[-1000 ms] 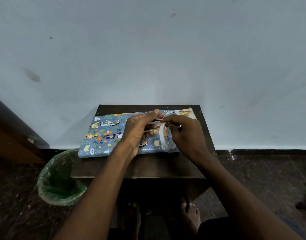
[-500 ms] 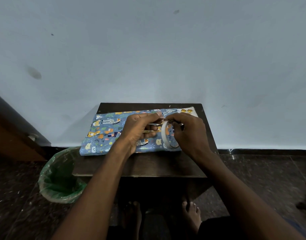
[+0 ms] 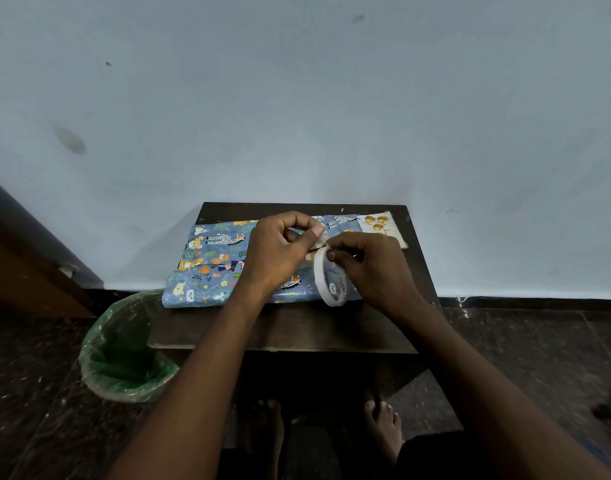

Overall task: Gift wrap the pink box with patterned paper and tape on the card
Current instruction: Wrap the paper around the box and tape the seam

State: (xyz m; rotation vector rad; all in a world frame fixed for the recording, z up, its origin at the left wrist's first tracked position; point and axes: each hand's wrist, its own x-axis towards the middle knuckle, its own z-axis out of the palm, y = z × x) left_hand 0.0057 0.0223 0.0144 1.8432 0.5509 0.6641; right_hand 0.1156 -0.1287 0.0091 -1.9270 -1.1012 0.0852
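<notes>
the right hand [image 3: 373,268] holds the tape roll [image 3: 328,280] and the left hand [image 3: 279,251] pinches the tape's end. both are over the wrapped box [image 3: 210,265] on the table [image 3: 297,327]. the card [image 3: 383,226] lies at the far right.

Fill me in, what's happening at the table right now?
A person is gift wrapping. The right hand holds a roll of tape above the wrapped box, and the left hand pinches the tape's loose end to pull off a piece. The card lies at the table's far right, not yet taped on.
</notes>
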